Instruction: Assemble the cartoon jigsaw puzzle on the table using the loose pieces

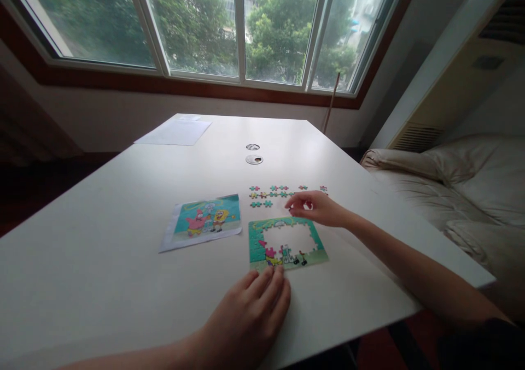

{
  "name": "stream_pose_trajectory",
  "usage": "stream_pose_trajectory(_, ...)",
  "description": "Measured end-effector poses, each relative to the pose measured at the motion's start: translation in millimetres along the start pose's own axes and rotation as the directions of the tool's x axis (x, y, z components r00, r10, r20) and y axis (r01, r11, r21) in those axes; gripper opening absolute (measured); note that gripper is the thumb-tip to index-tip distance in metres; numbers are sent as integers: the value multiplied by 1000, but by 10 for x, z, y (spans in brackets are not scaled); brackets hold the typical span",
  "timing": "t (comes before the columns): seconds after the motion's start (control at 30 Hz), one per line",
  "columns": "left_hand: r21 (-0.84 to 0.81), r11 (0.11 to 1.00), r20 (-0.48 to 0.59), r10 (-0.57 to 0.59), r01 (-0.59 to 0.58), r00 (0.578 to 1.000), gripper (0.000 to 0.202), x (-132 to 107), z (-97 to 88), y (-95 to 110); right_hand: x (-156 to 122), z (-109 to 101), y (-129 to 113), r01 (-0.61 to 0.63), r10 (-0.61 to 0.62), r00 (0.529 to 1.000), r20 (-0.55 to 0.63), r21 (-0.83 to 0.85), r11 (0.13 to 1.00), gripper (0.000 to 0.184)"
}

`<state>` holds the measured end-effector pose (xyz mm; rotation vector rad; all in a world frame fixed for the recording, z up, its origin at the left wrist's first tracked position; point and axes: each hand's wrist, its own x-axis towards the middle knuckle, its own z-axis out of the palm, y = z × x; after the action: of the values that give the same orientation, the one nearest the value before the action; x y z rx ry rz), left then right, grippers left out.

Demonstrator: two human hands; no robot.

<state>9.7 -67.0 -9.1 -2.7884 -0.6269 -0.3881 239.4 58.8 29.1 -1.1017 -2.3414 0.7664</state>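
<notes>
A partly built cartoon jigsaw puzzle (pixel 287 242) lies on the white table (pixel 123 239), its border filled and its middle bare. My left hand (pixel 254 310) rests flat with fingers stretched out, its fingertips touching the puzzle's near edge. My right hand (pixel 318 207) hovers over the puzzle's far edge, fingers pinched together on what looks like a small piece. Loose puzzle pieces (pixel 273 195) lie in rows just beyond it. A printed reference picture (pixel 203 219) of the same cartoon lies to the left of the puzzle.
A sheet of paper (pixel 174 131) lies at the table's far left. Two round cable grommets (pixel 253 153) sit in the tabletop's middle. A cream sofa (pixel 463 189) stands right of the table, a wide window (pixel 205 25) behind, and a thin stick (pixel 330 103) leans by the wall.
</notes>
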Motion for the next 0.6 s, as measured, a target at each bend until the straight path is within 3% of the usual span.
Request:
stream_pose_trajectory(0.07, -5, 1000, -16, -9, 9, 1000, 29, 7, -1, 4, -95, 149, -158, -6, -2, 997, 74, 103, 995, 20)
stream_pose_trajectory(0.23, -7, 1000, -26, -22, 22, 999, 28, 15, -7, 15, -197, 367, -301, -47, 31, 995, 99, 164, 985, 18)
stream_pose_trajectory(0.43, -12, 1000, -15, -21, 21, 1000, 29, -5, -1, 21, -194, 456, -329, -79, 60, 993, 105, 182, 980, 20)
stream_pose_trajectory(0.6, -15, 999, -14, -34, 34, 999, 29, 6, -6, 18, -207, 473, -358, 25, -32, 996, 86, 78, 997, 20)
